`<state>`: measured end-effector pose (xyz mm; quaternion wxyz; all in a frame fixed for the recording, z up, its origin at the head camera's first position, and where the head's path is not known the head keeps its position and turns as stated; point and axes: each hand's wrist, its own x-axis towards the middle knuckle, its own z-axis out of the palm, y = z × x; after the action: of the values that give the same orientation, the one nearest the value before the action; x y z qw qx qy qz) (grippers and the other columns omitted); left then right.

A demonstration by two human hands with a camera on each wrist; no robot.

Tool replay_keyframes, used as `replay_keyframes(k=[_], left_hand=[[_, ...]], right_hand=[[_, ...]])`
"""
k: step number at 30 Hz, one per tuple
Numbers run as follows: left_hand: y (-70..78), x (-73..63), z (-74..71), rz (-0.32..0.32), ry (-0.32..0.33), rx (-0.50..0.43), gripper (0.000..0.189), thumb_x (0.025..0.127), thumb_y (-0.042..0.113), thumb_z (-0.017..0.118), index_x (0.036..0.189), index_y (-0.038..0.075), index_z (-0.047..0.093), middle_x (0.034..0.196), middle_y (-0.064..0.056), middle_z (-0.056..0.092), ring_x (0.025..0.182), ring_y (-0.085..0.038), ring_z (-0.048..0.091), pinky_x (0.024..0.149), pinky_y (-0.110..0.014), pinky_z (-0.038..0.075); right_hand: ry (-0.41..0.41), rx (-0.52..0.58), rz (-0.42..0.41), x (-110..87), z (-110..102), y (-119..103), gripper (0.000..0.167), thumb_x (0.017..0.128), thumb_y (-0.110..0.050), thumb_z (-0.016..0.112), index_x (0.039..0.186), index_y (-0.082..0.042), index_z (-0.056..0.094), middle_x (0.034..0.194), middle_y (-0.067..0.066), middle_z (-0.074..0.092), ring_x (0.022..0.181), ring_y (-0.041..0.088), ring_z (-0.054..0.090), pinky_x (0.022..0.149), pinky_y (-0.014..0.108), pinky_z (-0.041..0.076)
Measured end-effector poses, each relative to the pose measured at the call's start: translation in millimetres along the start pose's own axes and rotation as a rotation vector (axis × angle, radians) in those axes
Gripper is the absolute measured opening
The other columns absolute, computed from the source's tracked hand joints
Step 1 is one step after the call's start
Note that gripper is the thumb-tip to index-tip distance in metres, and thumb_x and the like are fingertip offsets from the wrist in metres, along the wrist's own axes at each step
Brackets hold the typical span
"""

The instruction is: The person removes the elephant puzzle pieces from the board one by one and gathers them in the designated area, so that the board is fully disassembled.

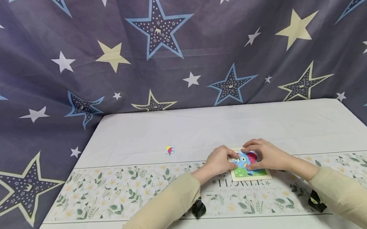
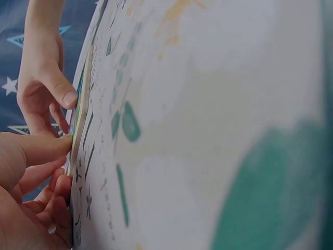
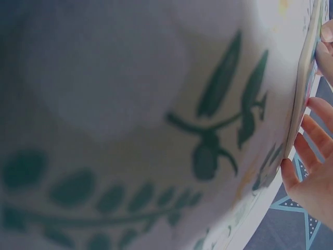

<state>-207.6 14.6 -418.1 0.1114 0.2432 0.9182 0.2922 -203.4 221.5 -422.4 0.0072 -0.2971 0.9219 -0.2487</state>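
A small framed jigsaw puzzle with a blue elephant on green grass lies on the table between both hands. My left hand is at its left side, thumb and fingertips touching the upper-left part of the picture. From the other side my right hand reaches over the upper-right part, its thumb and spread fingers resting on the picture near the elephant's pink ear. In the right wrist view, the fingertips of the right hand lie along the puzzle's edge. Fingers hide part of the picture.
A loose puzzle piece with a balloon print lies farther left on the white table. A floral band runs across the tablecloth under the puzzle. Behind the table hangs a dark curtain with stars.
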Motion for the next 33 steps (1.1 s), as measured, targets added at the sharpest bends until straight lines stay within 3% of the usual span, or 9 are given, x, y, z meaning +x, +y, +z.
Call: replay_keyframes(k=[15, 22, 33], left_hand=[[2.6, -0.8, -2.0, 0.022, 0.019, -0.026, 0.023, 0.075, 0.018, 0.075, 0.097, 0.016, 0.071, 0.089, 0.006, 0.056, 0.079, -0.004, 0.049, 0.071, -0.017, 0.04], [2.0, -1.6, -1.9, 0.031, 0.004, -0.034, 0.022, 0.074, 0.018, 0.075, 0.095, 0.018, 0.067, 0.085, 0.004, 0.055, 0.072, -0.004, 0.046, 0.064, -0.017, 0.037], [-3.1, -0.1, -5.8, 0.037, -0.009, -0.151, 0.016, 0.079, 0.011, 0.07, 0.093, 0.018, 0.067, 0.072, 0.006, 0.053, 0.064, -0.005, 0.046, 0.061, -0.017, 0.037]], right_hand=[[-0.029, 0.011, 0.028, 1.2, -1.3, 1.7, 0.057, 0.067, -0.036, 0.079, 0.113, -0.006, 0.063, 0.119, 0.009, 0.055, 0.112, 0.031, 0.047, 0.092, 0.052, 0.036], [-0.032, 0.018, 0.035, 0.7, 0.2, 2.4, 0.058, 0.067, -0.038, 0.078, 0.113, -0.007, 0.063, 0.119, 0.008, 0.054, 0.113, 0.031, 0.046, 0.092, 0.053, 0.035], [-0.024, 0.002, 0.022, 0.6, 0.2, 0.6, 0.058, 0.069, -0.041, 0.077, 0.114, -0.006, 0.063, 0.118, 0.008, 0.055, 0.111, 0.032, 0.047, 0.09, 0.053, 0.036]])
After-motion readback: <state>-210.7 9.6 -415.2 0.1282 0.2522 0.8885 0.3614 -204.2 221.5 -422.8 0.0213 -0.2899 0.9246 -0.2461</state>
